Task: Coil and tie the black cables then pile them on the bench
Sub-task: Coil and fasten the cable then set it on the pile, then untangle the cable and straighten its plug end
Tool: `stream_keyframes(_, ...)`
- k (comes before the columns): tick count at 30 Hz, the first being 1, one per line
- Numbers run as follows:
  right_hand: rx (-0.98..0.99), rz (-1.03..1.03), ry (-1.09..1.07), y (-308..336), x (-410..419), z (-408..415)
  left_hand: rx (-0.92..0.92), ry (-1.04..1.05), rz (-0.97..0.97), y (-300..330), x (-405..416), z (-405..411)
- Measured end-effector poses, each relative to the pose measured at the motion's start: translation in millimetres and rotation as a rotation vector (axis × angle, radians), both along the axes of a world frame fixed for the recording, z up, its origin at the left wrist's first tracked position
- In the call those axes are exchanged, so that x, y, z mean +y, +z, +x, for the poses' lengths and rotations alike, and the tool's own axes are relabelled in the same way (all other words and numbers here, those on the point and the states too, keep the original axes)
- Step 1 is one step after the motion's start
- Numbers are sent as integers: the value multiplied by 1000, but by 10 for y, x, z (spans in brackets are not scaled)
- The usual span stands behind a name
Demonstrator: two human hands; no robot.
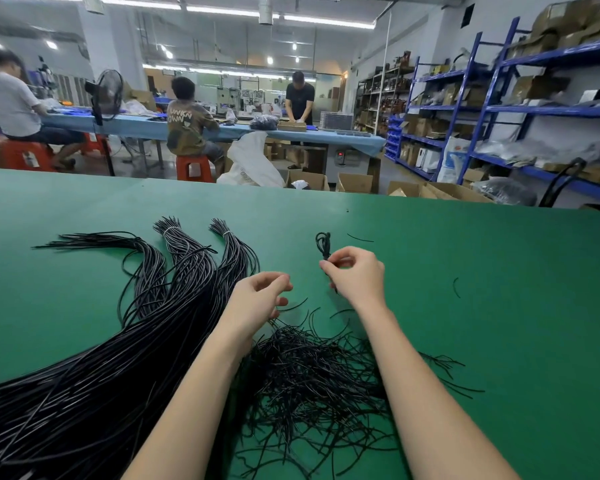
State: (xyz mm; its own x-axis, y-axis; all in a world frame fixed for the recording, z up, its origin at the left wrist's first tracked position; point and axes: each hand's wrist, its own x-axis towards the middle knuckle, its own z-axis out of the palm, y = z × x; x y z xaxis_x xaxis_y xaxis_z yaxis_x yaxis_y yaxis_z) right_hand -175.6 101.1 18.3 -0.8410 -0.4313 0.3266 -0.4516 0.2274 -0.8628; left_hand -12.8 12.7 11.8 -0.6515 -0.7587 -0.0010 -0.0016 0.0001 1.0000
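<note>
Pinching a small coiled black cable (323, 244) upright to keep it wound, the right hand (355, 275) works above the green worktop (499, 271), while the left hand (260, 294) hovers loosely curled and empty over the tangled heap of short black cables (312, 375).

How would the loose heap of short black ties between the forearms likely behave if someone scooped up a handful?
The short black ties would probably feel light and springy: they are thin, and many hold curved shapes. They would likely snag and lift in clumps, since they lie tangled. Stray pieces would probably drop off, as several already lie scattered on the green bench.
</note>
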Motion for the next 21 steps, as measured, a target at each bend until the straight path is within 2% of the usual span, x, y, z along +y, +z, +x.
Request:
stream_keyframes(3, 17, 103, -40, -25, -384, -251, -32, -34, -37, -22, -5, -3)
stream_keyframes(7, -30, 446, -50, -252, -664, -439, -73, -63, -67, -65, -12, 0)
stream_keyframes(9, -33, 516, -44, -344, -677, -433, -103, -78, -87, -82, -15, -2)
stream_keyframes(15, 31, 410, -21, -289, -554, -367, -156, -110, -141, -74, 0, -9)
stream_keyframes(21, 73, 282, 104, 90, -87, -165, -180, -98, -155, -50, 5, 5)
